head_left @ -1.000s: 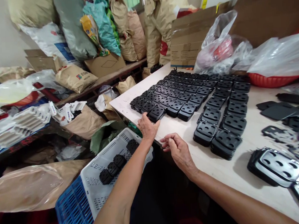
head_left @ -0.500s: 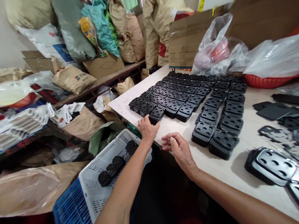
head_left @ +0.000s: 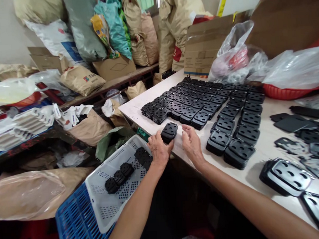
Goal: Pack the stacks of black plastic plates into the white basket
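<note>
My left hand (head_left: 159, 149) is closed around a short stack of black pedal pads (head_left: 169, 131) at the table's near edge. These pads are rounded plates with round holes. Just right of that stack, my right hand (head_left: 192, 144) has its fingers bent and the thumb side toward the pads, holding nothing. Rows of similar stacked pads (head_left: 187, 115) cover the table beyond both hands. Below my left forearm, a white perforated basket (head_left: 100, 211) holds several black pad stacks (head_left: 119, 177).
A blue crate (head_left: 73, 216) sits under the white basket. On the right of the white table (head_left: 196, 156) lie loose plates (head_left: 290, 121) and larger shiny pads (head_left: 290, 175). A red basket (head_left: 283, 91) under clear plastic stands behind them. Sacks and cartons (head_left: 114, 70) line the back.
My left hand has drawn the front stack away from the rows toward the table edge. My right hand has moved forward, up beside that stack.
</note>
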The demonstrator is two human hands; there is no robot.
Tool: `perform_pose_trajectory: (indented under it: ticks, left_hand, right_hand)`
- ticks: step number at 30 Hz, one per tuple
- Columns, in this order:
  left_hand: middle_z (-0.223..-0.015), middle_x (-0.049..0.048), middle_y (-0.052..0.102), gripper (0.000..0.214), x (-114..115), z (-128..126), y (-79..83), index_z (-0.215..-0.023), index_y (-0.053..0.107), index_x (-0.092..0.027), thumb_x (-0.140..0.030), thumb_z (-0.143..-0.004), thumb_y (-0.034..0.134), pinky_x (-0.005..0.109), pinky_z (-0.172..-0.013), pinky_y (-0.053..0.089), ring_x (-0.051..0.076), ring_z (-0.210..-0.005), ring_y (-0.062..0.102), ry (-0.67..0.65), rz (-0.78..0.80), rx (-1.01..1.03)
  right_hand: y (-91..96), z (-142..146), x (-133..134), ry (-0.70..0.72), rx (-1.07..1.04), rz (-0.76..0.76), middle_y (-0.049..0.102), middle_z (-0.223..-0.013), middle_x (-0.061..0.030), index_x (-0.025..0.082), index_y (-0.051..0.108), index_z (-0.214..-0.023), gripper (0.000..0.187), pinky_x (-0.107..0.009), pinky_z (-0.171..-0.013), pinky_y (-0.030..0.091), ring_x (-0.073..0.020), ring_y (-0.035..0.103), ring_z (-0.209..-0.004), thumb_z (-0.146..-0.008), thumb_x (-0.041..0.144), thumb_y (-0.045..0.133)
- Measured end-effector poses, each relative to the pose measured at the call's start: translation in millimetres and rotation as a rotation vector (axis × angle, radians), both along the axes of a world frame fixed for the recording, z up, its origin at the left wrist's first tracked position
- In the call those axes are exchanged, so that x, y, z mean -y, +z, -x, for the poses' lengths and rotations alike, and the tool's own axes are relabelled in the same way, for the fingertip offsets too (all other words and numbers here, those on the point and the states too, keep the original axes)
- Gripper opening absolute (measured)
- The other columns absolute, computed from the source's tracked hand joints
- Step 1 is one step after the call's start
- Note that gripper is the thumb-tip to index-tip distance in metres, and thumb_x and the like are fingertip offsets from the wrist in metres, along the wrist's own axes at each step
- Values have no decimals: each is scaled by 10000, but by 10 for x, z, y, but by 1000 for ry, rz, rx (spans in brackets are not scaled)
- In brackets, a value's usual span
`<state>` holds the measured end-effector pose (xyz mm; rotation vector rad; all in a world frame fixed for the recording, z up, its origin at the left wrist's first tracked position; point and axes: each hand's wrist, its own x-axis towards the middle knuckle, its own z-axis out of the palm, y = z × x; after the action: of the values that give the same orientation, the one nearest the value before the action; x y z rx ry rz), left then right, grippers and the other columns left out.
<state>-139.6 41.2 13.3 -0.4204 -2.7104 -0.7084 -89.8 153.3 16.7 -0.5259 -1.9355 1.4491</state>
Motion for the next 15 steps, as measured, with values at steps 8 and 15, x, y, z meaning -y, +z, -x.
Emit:
perform_pose_trajectory:
  ticks: [8,15]
  left_hand:
    - [-1140,174,582,700,44,-363,-33,-1337,478,-83,-263,-736,787,416,-951,465,298,-1095,579,-39,-255,139]
    - [-1065,142,648,739,97,-392,111,-1220,549,-90,-395,-624,861,380,-883,528,263,-982,652,10,-756,638]
  right_hand:
    - [77,399,-117,92,200,-398,764,-990,-125,158,724,-1002,328,-385,-867,500,-275,690,-953,-882,256,434]
    - [124,382,-127,262,381,-578,772,-974,-131,161,752,-936,299,-370,-840,492,-283,698,-924,-880,227,466]
